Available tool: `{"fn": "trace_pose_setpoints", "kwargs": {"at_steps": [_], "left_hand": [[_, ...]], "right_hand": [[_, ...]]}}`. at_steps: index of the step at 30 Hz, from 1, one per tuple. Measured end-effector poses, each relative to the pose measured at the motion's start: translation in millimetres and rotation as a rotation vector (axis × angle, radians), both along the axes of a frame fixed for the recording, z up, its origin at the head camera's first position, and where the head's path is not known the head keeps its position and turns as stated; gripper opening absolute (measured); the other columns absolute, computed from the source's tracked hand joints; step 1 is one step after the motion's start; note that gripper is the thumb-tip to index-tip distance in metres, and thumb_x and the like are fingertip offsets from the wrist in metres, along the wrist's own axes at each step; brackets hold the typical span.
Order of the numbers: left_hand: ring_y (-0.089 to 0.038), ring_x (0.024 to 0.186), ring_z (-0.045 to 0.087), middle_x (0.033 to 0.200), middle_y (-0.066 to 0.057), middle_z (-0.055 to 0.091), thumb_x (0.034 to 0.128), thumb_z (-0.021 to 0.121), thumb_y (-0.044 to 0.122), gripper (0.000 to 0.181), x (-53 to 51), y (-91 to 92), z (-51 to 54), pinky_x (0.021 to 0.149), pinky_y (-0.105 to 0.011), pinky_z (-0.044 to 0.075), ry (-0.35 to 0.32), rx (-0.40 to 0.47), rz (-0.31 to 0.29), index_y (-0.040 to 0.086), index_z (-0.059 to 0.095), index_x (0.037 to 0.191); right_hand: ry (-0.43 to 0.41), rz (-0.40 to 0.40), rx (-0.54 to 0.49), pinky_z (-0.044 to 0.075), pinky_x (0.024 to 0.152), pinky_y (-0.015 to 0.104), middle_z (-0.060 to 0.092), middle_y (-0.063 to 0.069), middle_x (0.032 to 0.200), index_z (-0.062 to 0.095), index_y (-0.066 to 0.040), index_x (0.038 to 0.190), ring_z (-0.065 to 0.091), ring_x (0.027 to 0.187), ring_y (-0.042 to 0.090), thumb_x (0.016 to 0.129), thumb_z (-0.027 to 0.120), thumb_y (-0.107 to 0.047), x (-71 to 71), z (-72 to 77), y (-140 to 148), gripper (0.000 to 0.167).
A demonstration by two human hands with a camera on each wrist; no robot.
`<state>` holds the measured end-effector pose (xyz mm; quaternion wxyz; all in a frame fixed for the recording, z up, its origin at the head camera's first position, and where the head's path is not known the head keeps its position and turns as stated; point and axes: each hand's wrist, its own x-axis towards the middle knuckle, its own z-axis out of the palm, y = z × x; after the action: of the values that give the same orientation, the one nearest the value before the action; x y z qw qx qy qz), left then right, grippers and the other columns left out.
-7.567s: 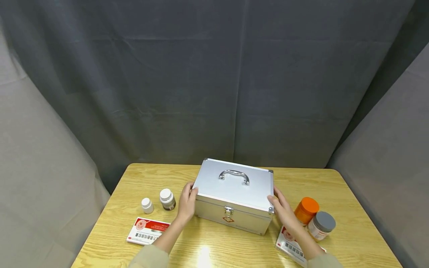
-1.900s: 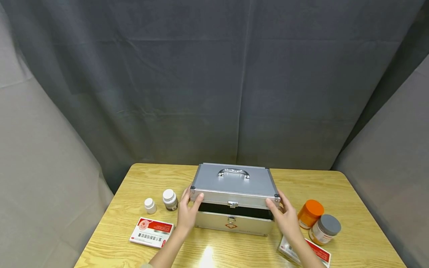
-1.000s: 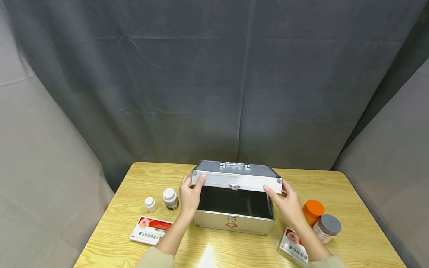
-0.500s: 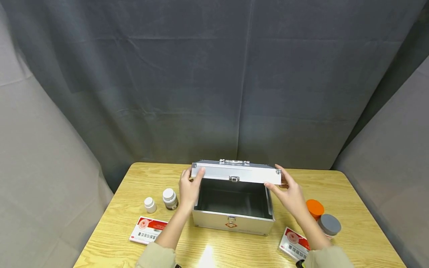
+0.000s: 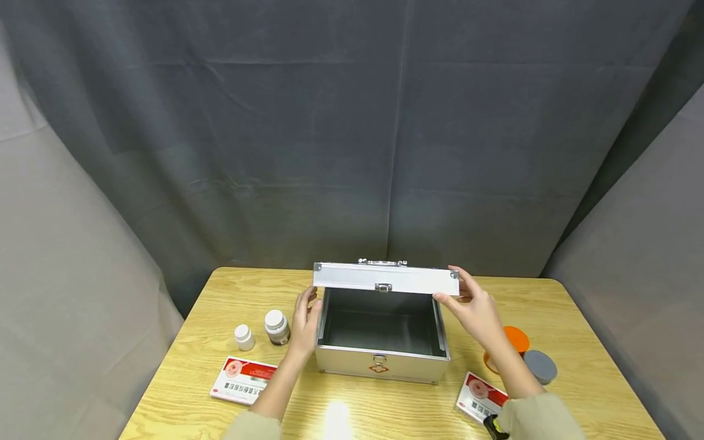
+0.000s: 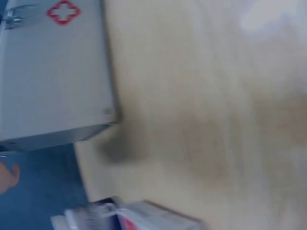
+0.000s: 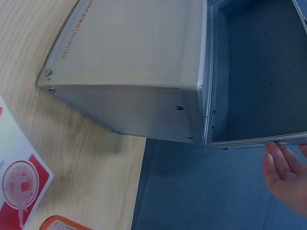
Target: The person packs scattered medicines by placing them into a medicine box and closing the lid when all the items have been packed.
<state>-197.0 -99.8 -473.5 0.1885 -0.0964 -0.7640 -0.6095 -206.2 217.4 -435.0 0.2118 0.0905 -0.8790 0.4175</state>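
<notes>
pinching the right end of the raised lid (image 5: 352, 277), the right-hand grip (image 5: 477, 313) has its thumb on the front edge and its fingers curled behind the corner. the silver first-aid box (image 5: 407, 370) stands in the middle of the bench (image 5: 187, 391), upright, mouth uncovered, its dark interior (image 5: 382, 330) in view beneath the lid. the left-hand grip (image 5: 304, 324) is loose and grasping nothing, just beside the box's left wall; whether its fingertips brush the metal i cannot tell. a carry handle (image 5: 382, 263) shows along the lid's top, a latch (image 5: 383, 287) on its front edge, and a red cross emblem (image 5: 378, 369) on the box front.

left of the box are a small white bottle (image 5: 244, 338) and a larger white-capped bottle (image 5: 277, 328), with a red-and-white carton (image 5: 240, 380) nearer the person. on the right, an orange-lidded jar (image 5: 518, 340) and a grey-lidded jar (image 5: 541, 366) are partly behind the forearm, and a second carton (image 5: 478, 396) lies beside the sleeve (image 5: 544, 418). a dark grey curtain (image 5: 286, 153) hangs behind the bench.
</notes>
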Motion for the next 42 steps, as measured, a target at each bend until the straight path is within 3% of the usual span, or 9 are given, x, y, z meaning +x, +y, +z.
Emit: {"fn": "trace_pose_setpoints", "kwargs": {"at_steps": [4, 6, 8, 10, 17, 23, 31, 38, 42], "left_hand": [[-0.047, 0.113, 0.042, 0.122, -0.029, 0.047, 0.0877, 0.054, 0.004, 0.046, -6.4, -6.1, -32.5, 0.090, -0.059, 0.035, -0.106, -0.021, 0.031, -0.011, 0.039, 0.128], [-0.046, 0.112, 0.044, 0.122, -0.027, 0.048, 0.0869, 0.057, 0.006, 0.050, -10.6, -9.3, -47.1, 0.089, -0.059, 0.036, -0.171, -0.030, 0.013, -0.008, 0.037, 0.131], [-0.042, 0.113, 0.046, 0.123, -0.023, 0.050, 0.0865, 0.059, 0.009, 0.055, -14.6, -11.7, -58.5, 0.089, -0.056, 0.038, -0.232, -0.045, -0.008, -0.005, 0.034, 0.134], [-0.039, 0.112, 0.048, 0.122, -0.021, 0.051, 0.0856, 0.060, 0.011, 0.056, -16.6, -12.7, -62.8, 0.088, -0.052, 0.040, -0.274, -0.069, -0.025, -0.003, 0.036, 0.134], [-0.037, 0.109, 0.051, 0.125, -0.020, 0.051, 0.0817, 0.061, 0.007, 0.054, -17.4, -11.8, -61.7, 0.086, -0.046, 0.046, -0.324, -0.128, -0.037, 0.000, 0.044, 0.132], [-0.038, 0.106, 0.053, 0.128, -0.022, 0.048, 0.0831, 0.059, 0.005, 0.052, -17.4, -11.9, -60.1, 0.075, -0.037, 0.053, -0.331, -0.128, -0.067, -0.001, 0.043, 0.132], [-0.038, 0.107, 0.052, 0.129, -0.022, 0.047, 0.0844, 0.059, 0.007, 0.052, -17.3, -13.0, -60.9, 0.079, -0.039, 0.051, -0.336, -0.132, -0.081, 0.000, 0.042, 0.133], [-0.039, 0.107, 0.051, 0.129, -0.023, 0.046, 0.0842, 0.059, 0.007, 0.052, -16.5, -11.0, -63.5, 0.079, -0.040, 0.051, -0.328, -0.116, -0.095, -0.001, 0.042, 0.133], [-0.039, 0.108, 0.051, 0.130, -0.023, 0.045, 0.0845, 0.058, 0.006, 0.053, -16.1, -10.5, -63.2, 0.080, -0.040, 0.051, -0.328, -0.106, -0.095, 0.000, 0.041, 0.134]], "right_hand": [[-0.008, 0.013, -0.012, 0.048, 0.060, 0.013, 0.066, 0.019, 0.093, 0.049, -0.007, 0.128, 0.064, 0.072, 0.024, 0.076, 0.074, -0.020, -4.7, 2.1, 0.5, 0.059], [-0.021, 0.021, -0.017, 0.048, 0.059, 0.014, 0.065, 0.021, 0.094, 0.049, -0.005, 0.128, 0.064, 0.073, 0.026, 0.077, 0.073, -0.021, -6.2, 4.4, 1.1, 0.058], [-0.039, 0.019, -0.024, 0.048, 0.059, 0.015, 0.064, 0.021, 0.092, 0.049, -0.005, 0.128, 0.064, 0.074, 0.028, 0.078, 0.072, -0.023, -7.8, 6.8, 1.5, 0.058], [-0.055, 0.011, -0.027, 0.048, 0.059, 0.016, 0.064, 0.020, 0.090, 0.049, -0.004, 0.128, 0.064, 0.074, 0.027, 0.079, 0.071, -0.026, -9.0, 9.6, 2.0, 0.058], [-0.091, -0.024, -0.025, 0.047, 0.058, 0.018, 0.064, 0.018, 0.087, 0.047, 0.003, 0.127, 0.062, 0.073, 0.022, 0.078, 0.070, -0.035, -16.0, 17.4, 2.6, 0.067], [-0.139, -0.010, -0.007, 0.049, 0.059, 0.021, 0.064, 0.019, 0.089, 0.046, 0.001, 0.130, 0.064, 0.079, 0.029, 0.081, 0.067, -0.037, -28.0, 23.3, 5.1, 0.066], [-0.225, -0.049, 0.025, 0.044, 0.060, 0.030, 0.064, 0.019, 0.094, 0.044, -0.004, 0.134, 0.058, 0.079, 0.027, 0.084, 0.056, -0.051, -44.9, 34.6, 3.5, 0.069], [-0.252, -0.097, 0.010, 0.036, 0.054, 0.030, 0.052, 0.009, 0.075, 0.048, -0.008, 0.129, 0.045, 0.064, 0.020, 0.083, 0.050, -0.060, -58.4, 36.9, 2.1, 0.069], [-0.268, -0.117, -0.012, 0.035, 0.056, 0.029, 0.051, 0.008, 0.079, 0.052, -0.008, 0.125, 0.044, 0.068, 0.020, 0.083, 0.048, -0.062, -63.8, 38.0, 1.3, 0.069]]}}
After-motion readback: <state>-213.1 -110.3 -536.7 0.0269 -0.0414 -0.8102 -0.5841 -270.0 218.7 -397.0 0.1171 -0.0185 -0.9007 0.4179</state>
